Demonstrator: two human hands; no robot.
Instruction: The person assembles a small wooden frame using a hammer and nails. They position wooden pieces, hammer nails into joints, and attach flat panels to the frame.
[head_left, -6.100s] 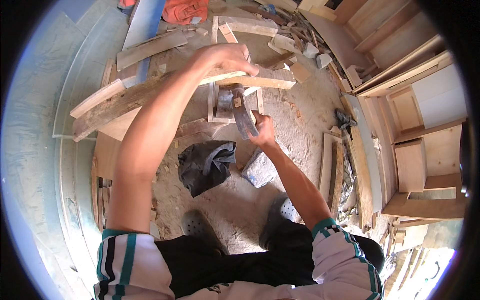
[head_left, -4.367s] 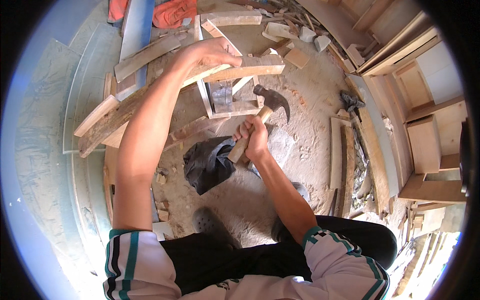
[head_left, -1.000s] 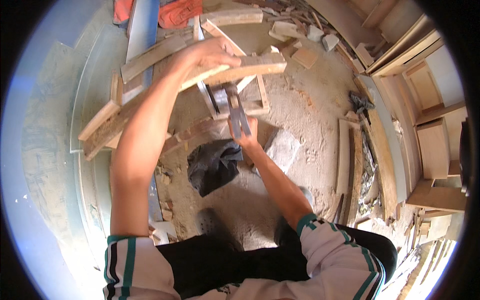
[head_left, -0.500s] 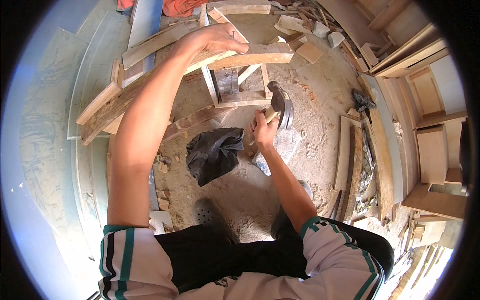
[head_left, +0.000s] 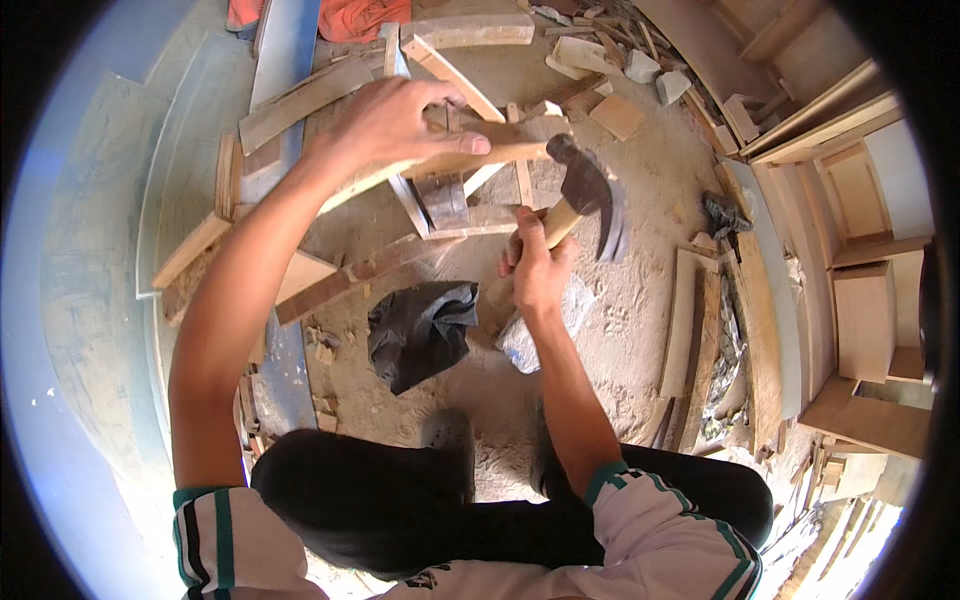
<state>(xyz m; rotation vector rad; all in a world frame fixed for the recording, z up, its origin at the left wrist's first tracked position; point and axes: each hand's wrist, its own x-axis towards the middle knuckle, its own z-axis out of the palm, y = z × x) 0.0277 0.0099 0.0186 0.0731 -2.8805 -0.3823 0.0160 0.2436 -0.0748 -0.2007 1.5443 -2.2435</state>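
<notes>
My right hand [head_left: 540, 265] is wrapped round the pale wooden handle of a claw hammer [head_left: 592, 195]. The hammer's dark head is raised, its striking face close to the right end of a wooden beam [head_left: 515, 148]. Over that beam lies my left hand [head_left: 395, 125], thumb and forefinger spread apart, the thumb along the near edge. Part of the beam is hidden under this hand and forearm. Below and behind the beam is a wooden frame [head_left: 480, 218] made of narrow pieces.
A crumpled black plastic bag [head_left: 420, 335] and a whitish block [head_left: 520, 345] lie on the dusty floor before my feet. Planks [head_left: 700, 350] and wooden cabinets [head_left: 865, 320] line the right side. Sheets of glass or board [head_left: 90, 270] lean at left. Offcuts [head_left: 618, 115] are scattered behind.
My left thumb and forefinger have moved apart, and the hand has come down slightly. The hammer has risen and shifted right in my right hand. My view has shifted a little.
</notes>
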